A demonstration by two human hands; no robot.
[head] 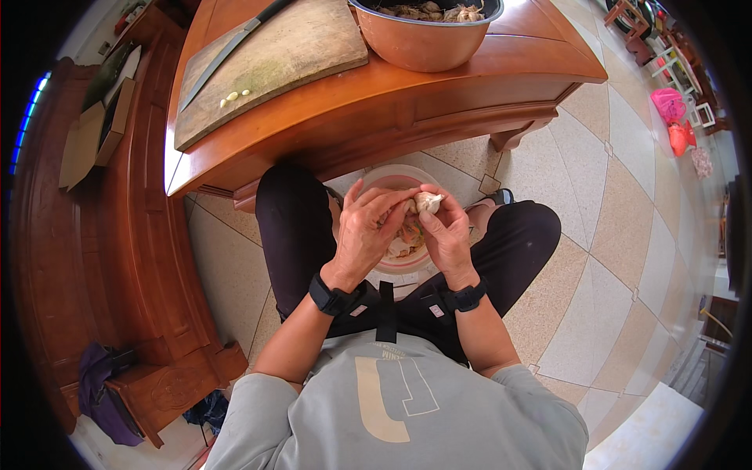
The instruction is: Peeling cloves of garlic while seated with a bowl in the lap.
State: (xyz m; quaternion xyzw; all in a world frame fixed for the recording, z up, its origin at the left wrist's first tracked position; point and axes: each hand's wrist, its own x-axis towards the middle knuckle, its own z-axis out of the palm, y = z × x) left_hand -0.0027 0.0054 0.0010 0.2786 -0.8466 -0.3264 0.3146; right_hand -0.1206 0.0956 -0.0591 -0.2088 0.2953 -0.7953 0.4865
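Between my knees, above a round plastic bin (405, 268) on the floor, my two hands meet at a garlic bulb (429, 202). My right hand (449, 233) grips the bulb between thumb and fingers. Pinched against the bulb's left side are the thumb and index finger of my left hand (369, 226); what lies between those fingertips is partly hidden. Scraps and peelings (405, 244) lie inside the bin. On the wooden cutting board (294, 56) ahead rest a few peeled garlic cloves (232, 96) and a long knife (220, 59) with a dark handle.
An orange-brown pot (423, 44) of garlic bulbs (432, 10) stands beside the board on the wooden table (376, 111). A wooden bench (158, 194) with an open cardboard box (97, 132) runs along the left. Pink and red bags (670, 106) sit far right on the tiled floor (623, 247).
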